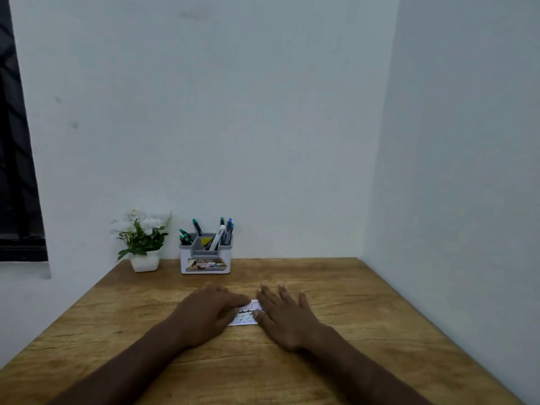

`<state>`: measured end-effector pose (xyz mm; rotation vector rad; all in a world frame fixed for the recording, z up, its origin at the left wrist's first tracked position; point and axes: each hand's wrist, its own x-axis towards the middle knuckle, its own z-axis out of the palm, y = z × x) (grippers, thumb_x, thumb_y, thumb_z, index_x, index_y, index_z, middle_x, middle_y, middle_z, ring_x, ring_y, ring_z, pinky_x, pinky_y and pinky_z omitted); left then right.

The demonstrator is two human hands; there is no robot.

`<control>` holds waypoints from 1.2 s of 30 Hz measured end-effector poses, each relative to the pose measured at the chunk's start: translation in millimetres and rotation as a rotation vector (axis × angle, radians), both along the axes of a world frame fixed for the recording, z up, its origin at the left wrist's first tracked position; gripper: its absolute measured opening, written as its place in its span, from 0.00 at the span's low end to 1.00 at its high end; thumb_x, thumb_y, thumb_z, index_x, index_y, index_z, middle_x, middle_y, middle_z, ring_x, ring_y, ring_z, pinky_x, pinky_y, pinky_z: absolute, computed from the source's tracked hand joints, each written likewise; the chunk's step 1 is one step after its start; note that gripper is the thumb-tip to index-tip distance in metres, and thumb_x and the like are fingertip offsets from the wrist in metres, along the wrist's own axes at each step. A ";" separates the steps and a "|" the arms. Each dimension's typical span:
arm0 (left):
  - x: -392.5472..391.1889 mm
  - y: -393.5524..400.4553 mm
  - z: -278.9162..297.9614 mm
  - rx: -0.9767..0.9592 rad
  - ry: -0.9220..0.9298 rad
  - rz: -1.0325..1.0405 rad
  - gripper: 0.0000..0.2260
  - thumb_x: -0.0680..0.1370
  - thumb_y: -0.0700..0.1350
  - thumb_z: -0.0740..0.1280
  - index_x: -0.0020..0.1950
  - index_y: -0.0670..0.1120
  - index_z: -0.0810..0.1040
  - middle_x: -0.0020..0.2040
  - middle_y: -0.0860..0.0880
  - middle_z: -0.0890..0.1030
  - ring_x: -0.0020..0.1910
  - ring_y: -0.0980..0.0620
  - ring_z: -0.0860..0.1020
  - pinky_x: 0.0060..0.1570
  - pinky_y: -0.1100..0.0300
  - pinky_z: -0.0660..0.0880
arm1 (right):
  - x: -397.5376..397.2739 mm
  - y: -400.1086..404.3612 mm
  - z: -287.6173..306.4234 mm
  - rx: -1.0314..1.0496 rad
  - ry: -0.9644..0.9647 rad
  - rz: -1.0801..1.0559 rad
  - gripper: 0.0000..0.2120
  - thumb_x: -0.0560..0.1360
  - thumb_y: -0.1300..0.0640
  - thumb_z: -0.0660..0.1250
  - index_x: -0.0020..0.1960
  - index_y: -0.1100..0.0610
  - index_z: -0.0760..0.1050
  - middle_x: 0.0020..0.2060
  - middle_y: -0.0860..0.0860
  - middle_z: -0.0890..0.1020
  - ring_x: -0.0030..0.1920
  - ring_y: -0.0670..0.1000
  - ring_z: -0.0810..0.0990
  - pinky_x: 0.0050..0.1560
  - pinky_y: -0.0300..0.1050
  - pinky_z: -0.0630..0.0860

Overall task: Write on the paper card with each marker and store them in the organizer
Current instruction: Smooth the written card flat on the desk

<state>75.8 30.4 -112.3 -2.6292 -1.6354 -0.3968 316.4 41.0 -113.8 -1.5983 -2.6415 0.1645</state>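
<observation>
paper card point(247, 314): scribbled, flat on table | markers point(217, 236): upright in organizer point(205, 260)

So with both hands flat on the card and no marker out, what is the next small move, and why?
Probably lift both hands off and stop. The markers all stand in the organizer, none lies on the table, and the paper card between the left hand and right hand already shows writing.

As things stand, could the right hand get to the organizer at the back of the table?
Probably yes. The right hand lies flat and empty, partly on the paper card, and only bare table lies between it and the organizer. The potted plant stands off to the organizer's left.
</observation>
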 end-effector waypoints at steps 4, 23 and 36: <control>6.6 -16.4 -0.5 -0.079 0.058 0.068 0.27 0.85 0.67 0.48 0.84 0.64 0.58 0.81 0.54 0.69 0.81 0.54 0.63 0.73 0.52 0.67 | -2.1 -7.2 1.6 -0.002 0.000 -0.031 0.33 0.87 0.35 0.42 0.87 0.48 0.42 0.87 0.45 0.42 0.86 0.58 0.37 0.79 0.74 0.35; 9.0 -39.2 -2.1 -0.157 -0.039 0.228 0.25 0.86 0.64 0.54 0.83 0.61 0.62 0.85 0.51 0.61 0.83 0.44 0.60 0.78 0.41 0.61 | 8.9 -20.7 0.7 -0.050 0.026 -0.154 0.31 0.87 0.38 0.41 0.87 0.46 0.44 0.87 0.42 0.45 0.87 0.59 0.41 0.79 0.77 0.42; 5.4 -38.1 -17.3 -0.159 0.001 0.230 0.36 0.78 0.69 0.36 0.86 0.61 0.47 0.87 0.54 0.46 0.86 0.49 0.47 0.83 0.42 0.52 | 9.6 -16.2 -10.9 0.016 0.029 -0.141 0.34 0.85 0.35 0.39 0.87 0.50 0.42 0.87 0.45 0.43 0.87 0.55 0.39 0.84 0.67 0.44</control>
